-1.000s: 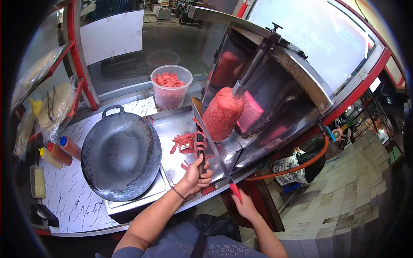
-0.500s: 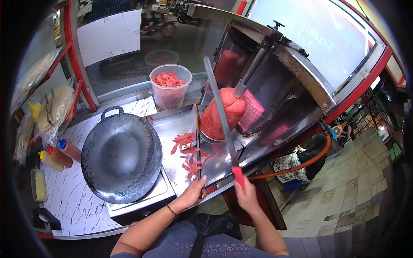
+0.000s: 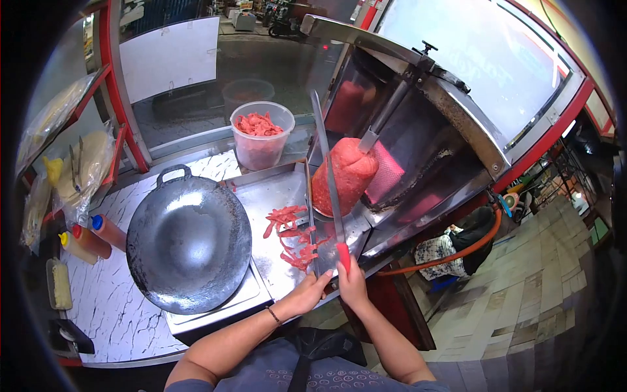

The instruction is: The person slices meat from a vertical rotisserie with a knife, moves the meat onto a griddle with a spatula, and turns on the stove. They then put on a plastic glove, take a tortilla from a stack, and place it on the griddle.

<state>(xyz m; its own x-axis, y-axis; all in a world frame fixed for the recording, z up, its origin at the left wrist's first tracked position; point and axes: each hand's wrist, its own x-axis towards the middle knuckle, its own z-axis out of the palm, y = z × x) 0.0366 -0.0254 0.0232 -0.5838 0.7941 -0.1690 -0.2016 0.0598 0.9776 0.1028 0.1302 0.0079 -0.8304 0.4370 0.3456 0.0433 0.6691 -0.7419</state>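
Observation:
A long knife [image 3: 330, 173] with a red handle is in my right hand [image 3: 353, 282], its fingers wrapped round the handle and the blade slanting up across the front of a red meat cone [image 3: 346, 175] on a vertical spit. My left hand [image 3: 305, 294] is closed round the lower end of a long thin dark tool [image 3: 312, 225], seen nearly edge-on, which stands just left of the cone. Thin red meat slices [image 3: 299, 243] lie on the metal tray [image 3: 258, 196] left of this tool. The two hands are close together at the tray's front edge.
A black wok [image 3: 189, 242] sits on a white stove [image 3: 258, 291] to the left. Behind the tray is a clear tub [image 3: 261, 147] of meat pieces. Sauce bottles [image 3: 108, 232] stand far left. The metal grill housing [image 3: 457, 124] and an orange hose [image 3: 467, 248] are at the right.
My right hand and the knife have moved left, nearer my left hand. My left hand and its tool have shifted slightly right. The whole view has shifted a little.

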